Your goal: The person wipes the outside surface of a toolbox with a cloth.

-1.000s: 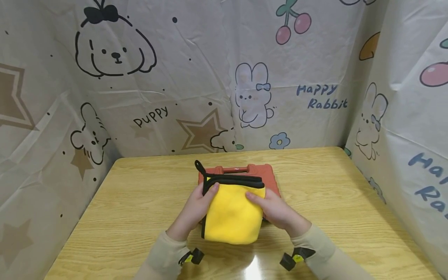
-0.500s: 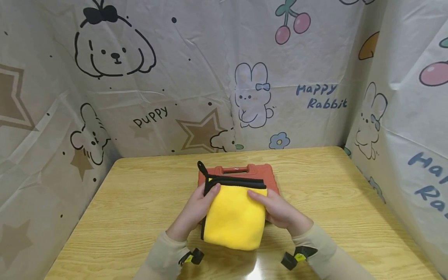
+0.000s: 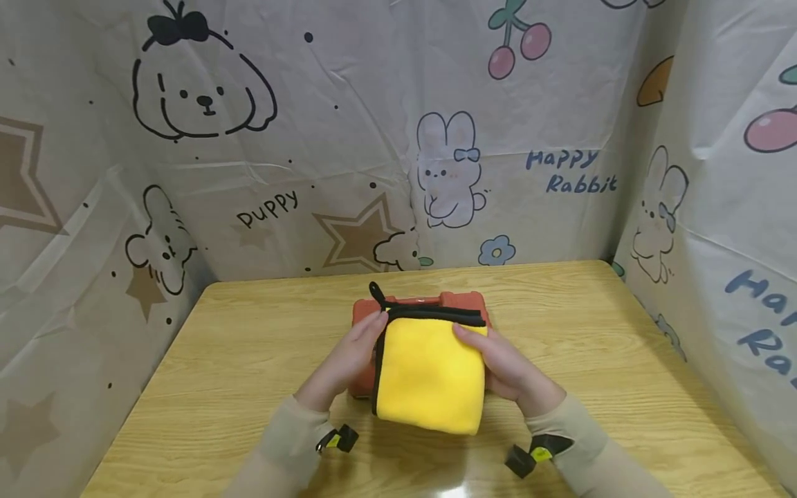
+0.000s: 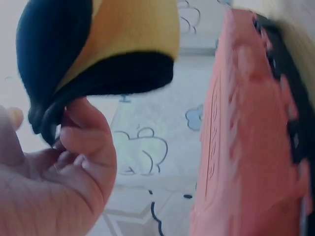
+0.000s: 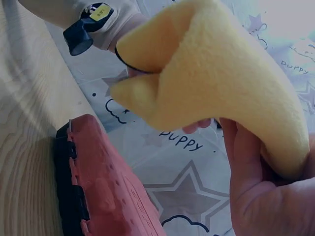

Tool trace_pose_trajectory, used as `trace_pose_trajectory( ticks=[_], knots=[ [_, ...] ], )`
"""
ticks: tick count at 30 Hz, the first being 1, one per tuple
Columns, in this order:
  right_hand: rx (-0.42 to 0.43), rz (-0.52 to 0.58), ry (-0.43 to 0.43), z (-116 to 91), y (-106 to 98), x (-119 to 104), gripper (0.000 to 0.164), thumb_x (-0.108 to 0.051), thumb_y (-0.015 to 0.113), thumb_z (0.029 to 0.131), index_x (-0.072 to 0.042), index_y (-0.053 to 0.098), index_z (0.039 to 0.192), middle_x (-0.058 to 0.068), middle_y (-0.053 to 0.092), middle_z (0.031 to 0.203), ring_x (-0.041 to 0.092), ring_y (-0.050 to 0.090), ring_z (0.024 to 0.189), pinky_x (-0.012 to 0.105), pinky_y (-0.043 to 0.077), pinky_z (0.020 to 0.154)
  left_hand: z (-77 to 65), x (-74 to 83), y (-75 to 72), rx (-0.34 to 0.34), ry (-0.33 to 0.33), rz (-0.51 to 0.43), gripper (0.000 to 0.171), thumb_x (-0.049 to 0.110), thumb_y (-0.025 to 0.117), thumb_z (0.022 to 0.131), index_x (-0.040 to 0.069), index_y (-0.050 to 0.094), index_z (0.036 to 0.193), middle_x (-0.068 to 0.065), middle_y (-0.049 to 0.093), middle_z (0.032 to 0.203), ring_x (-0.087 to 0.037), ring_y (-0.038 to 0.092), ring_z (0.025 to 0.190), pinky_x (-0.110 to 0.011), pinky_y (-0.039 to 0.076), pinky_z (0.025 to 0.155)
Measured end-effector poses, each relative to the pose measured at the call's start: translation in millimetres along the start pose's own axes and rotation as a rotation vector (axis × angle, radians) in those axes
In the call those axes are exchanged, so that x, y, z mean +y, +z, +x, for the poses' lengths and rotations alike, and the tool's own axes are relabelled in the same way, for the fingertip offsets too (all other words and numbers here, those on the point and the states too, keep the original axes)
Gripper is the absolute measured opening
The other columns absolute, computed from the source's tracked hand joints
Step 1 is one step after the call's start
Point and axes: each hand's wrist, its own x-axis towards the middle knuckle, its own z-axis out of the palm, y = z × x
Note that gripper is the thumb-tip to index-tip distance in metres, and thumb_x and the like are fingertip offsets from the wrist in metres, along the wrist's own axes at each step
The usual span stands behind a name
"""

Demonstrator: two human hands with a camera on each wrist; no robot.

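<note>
A folded yellow towel with black edging and a small black hanging loop is held up between both hands. My left hand grips its left edge near the top corner, thumb in front. On the opposite side my right hand pinches the upper right edge, thumb on the front face. In the left wrist view the left fingers curl behind the towel's black border. The right wrist view shows the plush towel bending down into the right palm, its folded layers parting at the far end.
A red plastic carry case with a handle lies on the wooden table behind and below the towel, partly hidden by it. Its black base shows in the right wrist view. Printed fabric walls surround the table's back and sides.
The towel has shifted slightly to the right and up, with both hands moving along. More of the case's lower left part shows now, and the left thumb sits closer to the towel's edge.
</note>
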Motion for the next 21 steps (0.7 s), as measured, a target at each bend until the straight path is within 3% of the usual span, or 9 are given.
trace_pose_trajectory(
  ticks=[3, 6, 12, 18, 21],
  knots=[
    [0.055, 0.018, -0.004, 1, -1, -3, 0.049, -0.041, 0.050, 0.109, -0.007, 0.048, 0.144, -0.002, 0.074, 0.110, 0.014, 0.074, 0.099, 0.035, 0.062, 0.086, 10.2, 1.7, -2.2, 0.045, 0.021, 0.017, 0.048, 0.034, 0.030, 0.115, -0.003, 0.055, 0.131, -0.016, 0.064, 0.111, -0.025, 0.064, 0.094, -0.035, 0.056, 0.083],
    [0.100, 0.039, -0.030, 0, -3, -7, 0.045, -0.042, 0.049, 0.109, -0.010, 0.050, 0.141, -0.004, 0.073, 0.109, 0.012, 0.074, 0.099, 0.033, 0.062, 0.085, 21.4, 3.2, -3.6, 0.086, 0.057, 0.018, 0.041, 0.027, 0.029, 0.115, -0.001, 0.053, 0.100, -0.008, 0.053, 0.082, -0.018, 0.049, 0.068, -0.026, 0.044, 0.064],
    [0.215, 0.020, -0.101, -5, -10, -16, 0.033, -0.042, 0.046, 0.110, -0.014, 0.058, 0.123, -0.006, 0.072, 0.100, 0.010, 0.072, 0.091, 0.030, 0.061, 0.081, 38.2, 5.1, -5.0, 0.120, 0.033, 0.078, 0.036, 0.023, 0.034, 0.114, -0.001, 0.055, 0.096, -0.007, 0.056, 0.084, -0.018, 0.050, 0.067, -0.028, 0.047, 0.065],
    [0.364, -0.044, -0.154, -13, -25, -33, 0.035, -0.043, 0.047, 0.109, -0.013, 0.055, 0.124, -0.009, 0.071, 0.096, 0.006, 0.071, 0.087, 0.025, 0.060, 0.077, 55.4, 2.6, -6.7, 0.107, -0.065, 0.117, 0.026, 0.025, 0.048, 0.111, 0.006, 0.058, 0.097, -0.009, 0.063, 0.089, -0.027, 0.059, 0.081, -0.044, 0.054, 0.081],
    [0.417, -0.037, -0.199, -16, -36, -40, 0.030, -0.042, 0.048, 0.109, -0.016, 0.054, 0.123, -0.011, 0.070, 0.094, 0.004, 0.070, 0.085, 0.023, 0.060, 0.074, 62.3, 2.5, -6.7, 0.104, -0.086, 0.153, 0.024, 0.026, 0.050, 0.109, 0.007, 0.059, 0.099, -0.009, 0.064, 0.092, -0.031, 0.062, 0.087, -0.045, 0.053, 0.085]
  ],
)
